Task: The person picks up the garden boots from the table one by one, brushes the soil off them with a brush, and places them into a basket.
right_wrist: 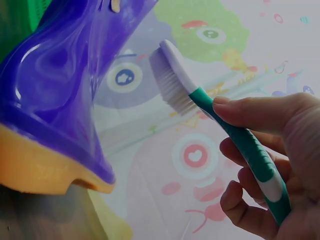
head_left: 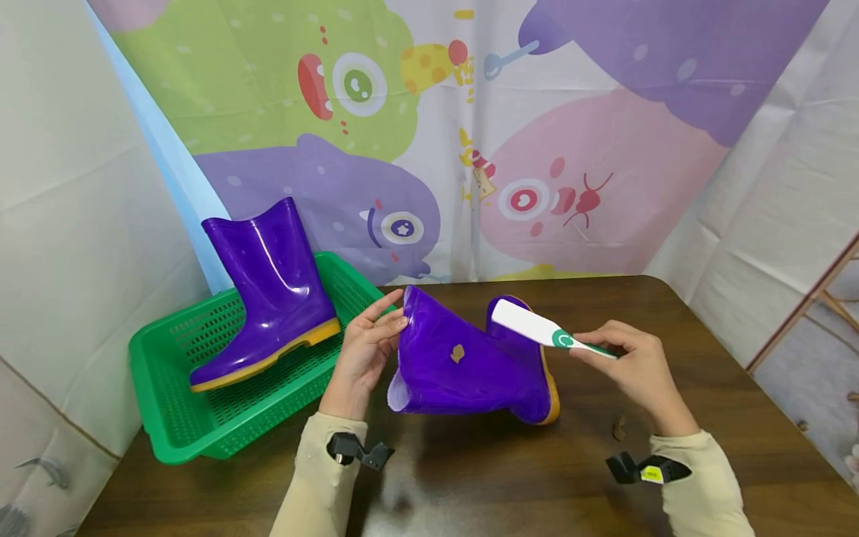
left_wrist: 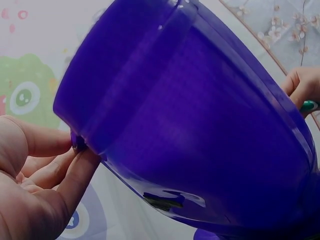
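My left hand point(head_left: 362, 354) pinches the top rim of a purple rain boot point(head_left: 463, 373) and holds it on its side above the table. A brown smudge or fragment point(head_left: 458, 353) shows on the boot's shaft. In the left wrist view the thumb and fingers point(left_wrist: 75, 182) meet at the boot's edge. With its thumb along the handle, my right hand point(head_left: 640, 365) grips a green and white brush point(right_wrist: 240, 140). Its white bristles point(right_wrist: 170, 82) face the boot, apart from it in the right wrist view.
A green plastic basket point(head_left: 144, 358) stands at the left with a second purple boot point(head_left: 268, 283) upright in it, yellow-soled. A brown scrap point(head_left: 619, 427) lies on the dark wooden table point(head_left: 496, 485) near the right wrist. Behind the table hangs a cartoon-printed curtain point(head_left: 463, 239).
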`<state>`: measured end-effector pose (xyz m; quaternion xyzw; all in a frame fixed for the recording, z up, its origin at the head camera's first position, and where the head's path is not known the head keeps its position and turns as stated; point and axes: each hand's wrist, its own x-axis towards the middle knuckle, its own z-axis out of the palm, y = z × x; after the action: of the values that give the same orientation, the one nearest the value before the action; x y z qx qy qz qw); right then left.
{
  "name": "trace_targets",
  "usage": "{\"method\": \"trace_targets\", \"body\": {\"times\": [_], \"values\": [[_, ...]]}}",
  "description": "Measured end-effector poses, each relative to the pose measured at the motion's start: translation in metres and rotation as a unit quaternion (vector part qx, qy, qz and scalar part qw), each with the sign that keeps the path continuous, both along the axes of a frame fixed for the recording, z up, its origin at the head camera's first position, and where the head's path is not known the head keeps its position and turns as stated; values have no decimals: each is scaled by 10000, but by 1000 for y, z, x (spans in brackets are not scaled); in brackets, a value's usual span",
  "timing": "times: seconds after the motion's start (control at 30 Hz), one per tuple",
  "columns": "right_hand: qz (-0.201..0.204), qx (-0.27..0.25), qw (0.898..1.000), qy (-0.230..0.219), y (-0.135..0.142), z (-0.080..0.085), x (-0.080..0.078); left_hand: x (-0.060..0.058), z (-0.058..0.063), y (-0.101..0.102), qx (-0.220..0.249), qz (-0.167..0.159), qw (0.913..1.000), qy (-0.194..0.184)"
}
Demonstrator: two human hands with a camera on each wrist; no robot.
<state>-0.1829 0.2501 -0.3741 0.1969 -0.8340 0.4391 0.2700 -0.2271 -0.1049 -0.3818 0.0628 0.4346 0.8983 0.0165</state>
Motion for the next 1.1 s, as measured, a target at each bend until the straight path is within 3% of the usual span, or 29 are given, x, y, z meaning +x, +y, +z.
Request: {"method": "trace_targets", "body": {"times": [0.23,0.6,0.9,1.1], "values": [[183,-292,9994,7,-20,23,19,1,2,0,48,-27,10000,-7],[1065,-806,9910,-7,-23,-2,8,0,1,-1,58,-6,10000,-9],[1812,-763,9804,-121,-40,-11,7,-1,-1,-1,-28,-15,10000,48],[2001,-510,9774,-456,-45,-19,5,0,-2,-1,9,14,10000,39]]}}
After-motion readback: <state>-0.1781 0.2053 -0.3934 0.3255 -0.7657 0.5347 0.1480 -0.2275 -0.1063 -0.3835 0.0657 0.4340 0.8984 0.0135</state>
